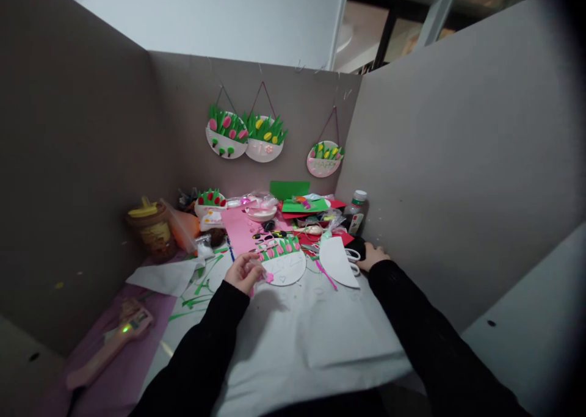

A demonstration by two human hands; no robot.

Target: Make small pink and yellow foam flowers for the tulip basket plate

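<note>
My left hand point(245, 272) is closed, with fingers pinched on a small clear plastic bag that seems to have pink pieces point(269, 278) in or beside it. Just right of it lies a white paper plate point(286, 271) with green paper grass, pink tulips and a faint drawn heart. At the right partition, my right hand point(375, 257) curls around a dark black object point(357, 246), partly hidden and of a kind I cannot make out. A cut half plate point(337, 261) and white-handled scissors point(353, 262) lie beside that hand.
A pink glue gun point(110, 347) with a green light lies at left. Behind stand a brown cup point(153, 231) and a bottle point(356, 212). Coloured sheets point(302, 206) are piled at the back. Finished plates point(325, 159) hang on the rear partition point(293, 99).
</note>
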